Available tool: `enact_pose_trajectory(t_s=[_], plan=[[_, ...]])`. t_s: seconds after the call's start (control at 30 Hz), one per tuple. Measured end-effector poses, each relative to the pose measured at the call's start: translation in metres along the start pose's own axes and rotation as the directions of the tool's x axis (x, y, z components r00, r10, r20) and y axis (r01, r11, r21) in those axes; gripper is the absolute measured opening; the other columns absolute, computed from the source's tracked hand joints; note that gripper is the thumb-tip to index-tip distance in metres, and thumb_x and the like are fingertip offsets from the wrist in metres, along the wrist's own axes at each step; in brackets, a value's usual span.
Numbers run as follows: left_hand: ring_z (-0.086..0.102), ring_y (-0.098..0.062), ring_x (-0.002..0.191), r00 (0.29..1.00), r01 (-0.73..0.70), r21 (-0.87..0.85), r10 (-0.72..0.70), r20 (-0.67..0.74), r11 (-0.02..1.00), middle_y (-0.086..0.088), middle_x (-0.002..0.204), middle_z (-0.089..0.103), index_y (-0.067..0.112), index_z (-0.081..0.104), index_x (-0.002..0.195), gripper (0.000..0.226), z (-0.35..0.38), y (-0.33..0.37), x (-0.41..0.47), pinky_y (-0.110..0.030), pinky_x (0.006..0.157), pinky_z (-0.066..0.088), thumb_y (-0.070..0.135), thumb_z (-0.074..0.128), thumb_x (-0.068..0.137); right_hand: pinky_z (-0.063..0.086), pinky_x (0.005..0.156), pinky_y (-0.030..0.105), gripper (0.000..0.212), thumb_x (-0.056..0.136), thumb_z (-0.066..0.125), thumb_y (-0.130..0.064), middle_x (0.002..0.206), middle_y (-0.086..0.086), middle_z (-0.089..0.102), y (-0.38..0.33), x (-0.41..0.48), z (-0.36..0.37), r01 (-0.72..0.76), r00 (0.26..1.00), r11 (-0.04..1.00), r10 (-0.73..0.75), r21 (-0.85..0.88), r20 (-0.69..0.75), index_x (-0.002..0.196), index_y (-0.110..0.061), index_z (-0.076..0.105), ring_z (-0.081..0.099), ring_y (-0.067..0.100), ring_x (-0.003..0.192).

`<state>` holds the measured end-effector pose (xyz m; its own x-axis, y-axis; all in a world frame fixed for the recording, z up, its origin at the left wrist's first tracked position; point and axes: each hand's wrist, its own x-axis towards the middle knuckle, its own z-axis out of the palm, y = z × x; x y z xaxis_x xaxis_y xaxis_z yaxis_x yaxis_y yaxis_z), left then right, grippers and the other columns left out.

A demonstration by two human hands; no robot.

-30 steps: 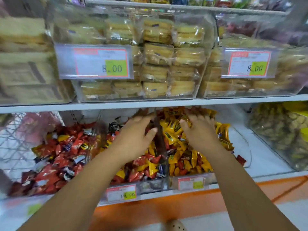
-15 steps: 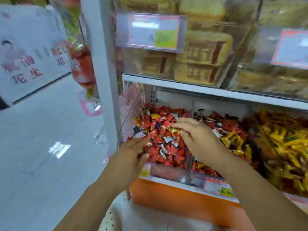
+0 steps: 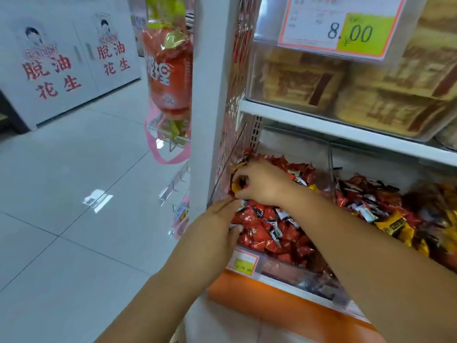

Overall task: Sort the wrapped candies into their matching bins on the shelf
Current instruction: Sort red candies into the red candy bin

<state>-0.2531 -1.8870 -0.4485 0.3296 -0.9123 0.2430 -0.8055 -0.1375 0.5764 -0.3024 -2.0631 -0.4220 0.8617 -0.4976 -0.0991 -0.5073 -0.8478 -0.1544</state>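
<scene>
- Closest to me, the left hand (image 3: 217, 226) reaches over the front left corner of the bin (image 3: 291, 268). Its fingers (image 3: 228, 205) lie pressed together and point into the bin, and the thumb rests on the wrappers. I cannot tell whether they hold anything, since the tips are hidden.
- A small price tag (image 3: 243, 262) sits on the bin's clear front wall, above the shelf's orange base (image 3: 247, 290).
- The bin is heaped with red candies (image 3: 267, 231), with a few black-and-white wrappers mixed among them.
- Just beyond the left hand, the right hand (image 3: 263, 184) sits at the bin's left rear. Its fingers are curled and pinch a yellow candy (image 3: 236, 187) just above the red heap, near the bin's left wall.
- To the right, past a clear divider, the next bin (image 3: 331, 169) holds mixed candies (image 3: 366, 204) in red, black-and-white and yellow wrappers.
- Above, the upper shelf (image 3: 346, 131) carries a clear box (image 3: 284, 49) of pale wrapped cakes (image 3: 304, 82). A price label (image 3: 346, 28) on it reads 8.00.
- Left of the shelf post, I see a red bag (image 3: 168, 68) hanging.
- Farthest out are the grey floor (image 3: 74, 194) tiles and white cabinets (image 3: 61, 90) printed with red characters.
</scene>
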Motion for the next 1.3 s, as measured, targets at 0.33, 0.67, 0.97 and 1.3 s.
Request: enact_pose_trajectory(t_s=[0.33, 0.67, 0.97, 1.3], plan=[[0.051, -0.015, 0.120, 0.996, 0.081, -0.115, -0.084, -0.017, 0.990, 0.003, 0.136, 0.051, 0.027, 0.026, 0.149, 0.065, 0.014, 0.012, 0.014, -0.021, 0.095, 0.039, 0.027, 0.059, 0.093, 0.047, 0.092, 0.022, 0.027, 0.084, 0.071, -0.030, 0.104, -0.013, 0.071, 0.019, -0.067, -0.034, -0.061, 0.967, 0.801, -0.100, 0.595, 0.234, 0.111, -0.030, 0.068, 0.064, 0.000, 0.098], [0.053, -0.009, 0.072, 0.973, 0.165, -0.176, -0.189, -0.131, 0.971, 0.009, 0.080, 0.055, 0.023, 0.052, 0.111, 0.021, 0.014, 0.010, 0.017, -0.019, 0.061, 0.038, 0.024, 0.059, 0.092, 0.046, 0.086, 0.025, 0.024, 0.085, 0.069, -0.022, 0.113, 0.004, 0.064, 0.021, 0.036, -0.009, 0.019, 0.998, 0.996, -0.014, 0.084, -0.061, 0.108, -0.018, 0.069, 0.060, 0.021, 0.102], [0.031, -0.012, 0.050, 0.944, 0.240, -0.366, -0.304, -0.128, 0.899, 0.002, 0.063, 0.031, 0.017, 0.031, 0.079, 0.023, 0.017, 0.017, 0.027, -0.023, 0.048, 0.028, 0.009, 0.049, 0.092, 0.044, 0.065, 0.029, 0.011, 0.094, 0.056, -0.027, 0.091, 0.004, 0.063, 0.043, -0.011, -0.050, -0.120, 0.965, 0.799, 0.233, 0.589, -0.119, 0.091, -0.018, 0.060, 0.057, 0.014, 0.078], [0.047, -0.004, 0.058, 0.945, 0.254, -0.359, -0.310, -0.108, 0.898, 0.008, 0.077, 0.054, 0.018, 0.054, 0.111, 0.016, 0.016, 0.015, 0.024, -0.011, 0.049, 0.035, 0.015, 0.052, 0.095, 0.040, 0.063, 0.027, 0.046, 0.086, 0.060, -0.053, 0.101, 0.006, 0.063, 0.032, 0.016, -0.017, -0.290, 0.948, 0.957, 0.290, -0.017, 0.130, 0.104, -0.011, 0.063, 0.056, 0.018, 0.081]])
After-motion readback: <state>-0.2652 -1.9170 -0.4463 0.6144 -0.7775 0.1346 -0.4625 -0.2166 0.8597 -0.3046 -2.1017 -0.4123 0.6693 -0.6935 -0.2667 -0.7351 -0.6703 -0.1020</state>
